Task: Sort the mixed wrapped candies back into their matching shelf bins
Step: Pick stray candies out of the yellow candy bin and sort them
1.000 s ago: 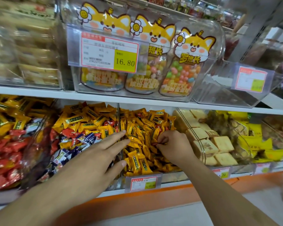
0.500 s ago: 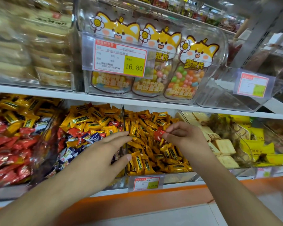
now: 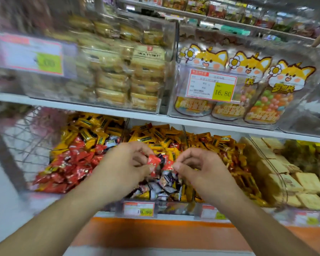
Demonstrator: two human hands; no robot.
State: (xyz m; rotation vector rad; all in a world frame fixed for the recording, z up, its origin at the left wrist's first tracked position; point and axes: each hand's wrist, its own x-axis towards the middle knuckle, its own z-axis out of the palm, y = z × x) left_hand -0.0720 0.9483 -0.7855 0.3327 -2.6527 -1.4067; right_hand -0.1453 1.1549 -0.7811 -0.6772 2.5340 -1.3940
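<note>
1. Red and yellow wrapped candies point(image 3: 72, 161) are heaped in the left bin of the lower shelf point(image 3: 174, 121).
2. A red candy point(image 3: 153, 160) is pinched by the left hand point(image 3: 122, 169), over the middle bin point(image 3: 174, 207).
3. Just beside it, the right hand point(image 3: 201, 170) is curled; whether the red wrapper at its fingertips is held cannot be told.

Open air in front of the lower shelf, so reaching in from the front is easy. Overhead the white shelf board point(image 3: 118, 112) caps the candy bins. A clear divider point(image 3: 186, 139) splits the middle piles, and a wire basket point(image 3: 26, 137) crowds the left.
</note>
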